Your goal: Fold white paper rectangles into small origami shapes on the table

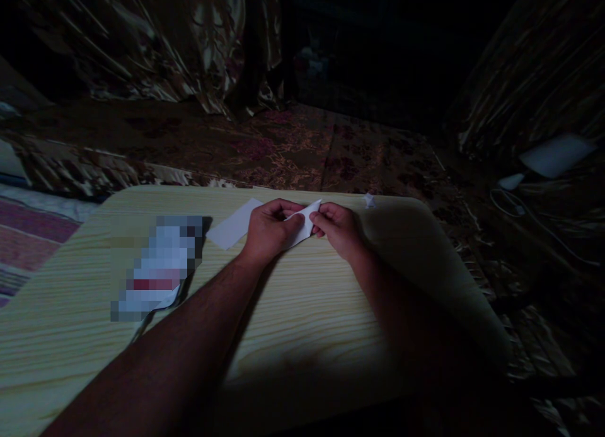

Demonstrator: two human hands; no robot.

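A folded piece of white paper (307, 217) is pinched between my two hands just above the far part of the wooden table (302, 311). My left hand (273, 227) is closed on its left side, thumb lying on top. At its right edge, my right hand (336, 227) grips with thumb and fingertips. One corner of the paper points up and away from me. Beside my left hand lies a flat white paper sheet (230, 226), partly hidden behind that hand. Beyond my right hand, near the table's far edge, sits a small white folded paper piece (369, 200).
Left on the table is a blurred-out phone-like device (158, 267) with a cable (138, 330) at its near end. Patterned brown cloth (283, 147) covers a surface behind the table. A pale lamp-like object (558, 156) and a white cord (548, 229) are at right.
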